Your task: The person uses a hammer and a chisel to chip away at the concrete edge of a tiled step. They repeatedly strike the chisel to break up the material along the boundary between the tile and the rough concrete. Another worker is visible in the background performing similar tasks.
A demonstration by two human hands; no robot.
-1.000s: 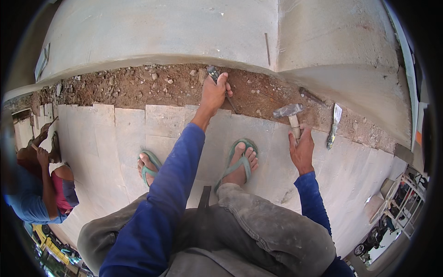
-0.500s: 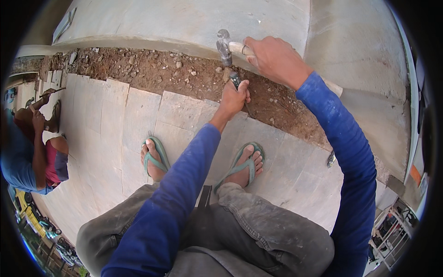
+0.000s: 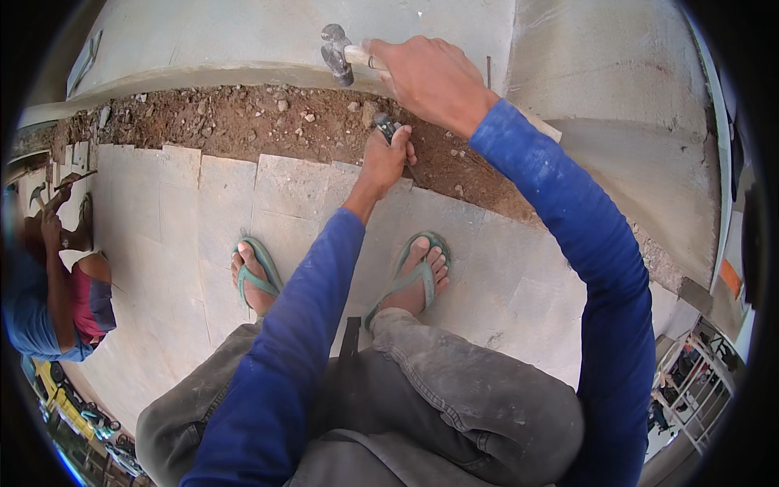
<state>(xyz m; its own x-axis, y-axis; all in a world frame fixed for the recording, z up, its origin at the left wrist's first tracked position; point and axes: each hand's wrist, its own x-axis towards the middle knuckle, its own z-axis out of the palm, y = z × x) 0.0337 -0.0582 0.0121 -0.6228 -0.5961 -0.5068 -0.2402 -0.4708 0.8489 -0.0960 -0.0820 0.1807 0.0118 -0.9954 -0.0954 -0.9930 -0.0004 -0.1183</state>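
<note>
Black-handled, thin-shafted chisel-like tool (image 3: 384, 122), I saw remotely, slanted through the clenched left hand (image 3: 383, 164), butt beyond, shaft near-right, while the right hand (image 3: 438, 79) gripped a grey-headed, pale-handled hammer (image 3: 336, 57), its head beyond-left of that fist.

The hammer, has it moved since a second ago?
Yes. Against the soil strip, the hammer has moved left and up the picture: its head was by the strip's near edge and now shows in front of the pale concrete beyond.

Grey hammerhead (image 3: 337, 56) (tool handle (image 3: 385, 124) perhaps black)
</note>
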